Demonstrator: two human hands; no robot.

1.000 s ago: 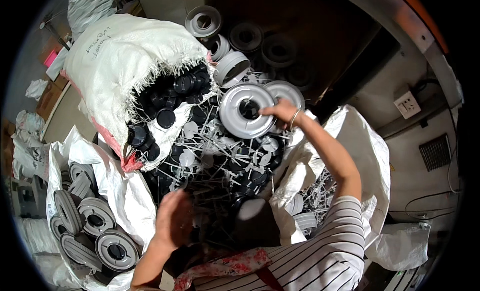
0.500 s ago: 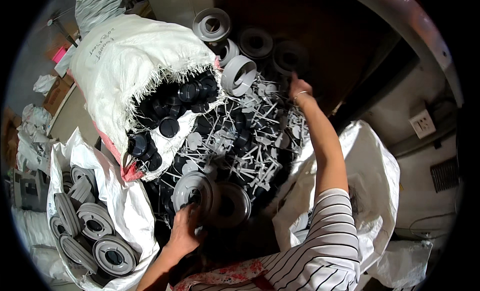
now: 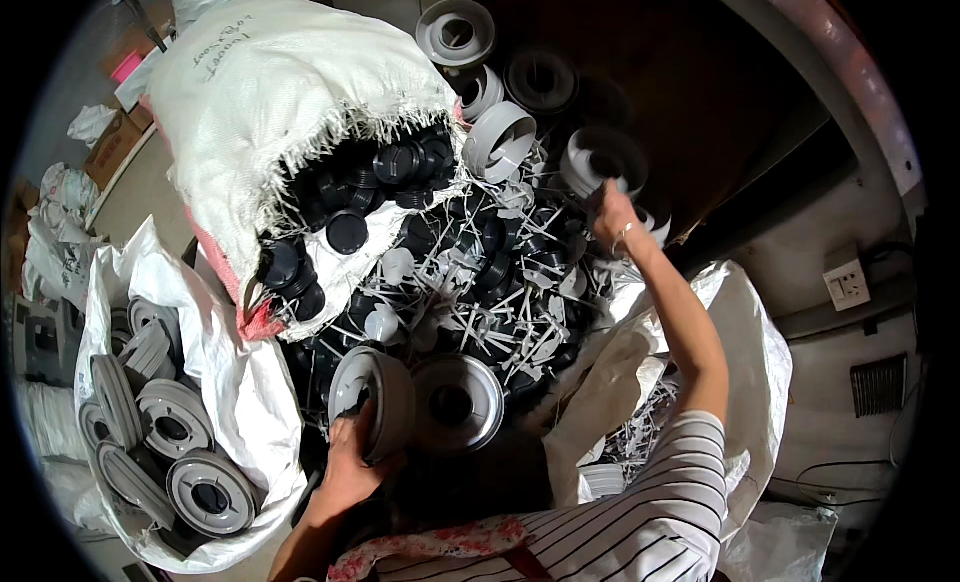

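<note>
My left hand (image 3: pixel 350 457) grips a grey round flanged plastic fitting (image 3: pixel 385 397) by its near rim, tilted on its side. Just right of it sits another grey flanged fitting (image 3: pixel 480 407), its open centre facing up. At the far right, my right hand (image 3: pixel 612 217) is closed on the near edge of a grey ring-shaped fitting (image 3: pixel 578 162). Between the hands lies a heap of light grey stemmed plastic discs (image 3: pixel 520 332) mixed with black round caps. A pale grey ring (image 3: pixel 485 147) stands on its side at the heap's far edge.
A large white woven sack (image 3: pixel 290 62) spills black caps (image 3: pixel 346 232) toward the heap. On the left, an open white sack (image 3: pixel 270 402) holds several grey flanged fittings. Another white sack (image 3: pixel 755 352) with stemmed discs stands under my right arm. A wall socket (image 3: pixel 847 282) is at right.
My left hand has tipped its fitting away from the neighbouring one. My right hand has drawn a ring-shaped fitting nearer and to the right from the dark far area. The whole view has shifted slightly.
</note>
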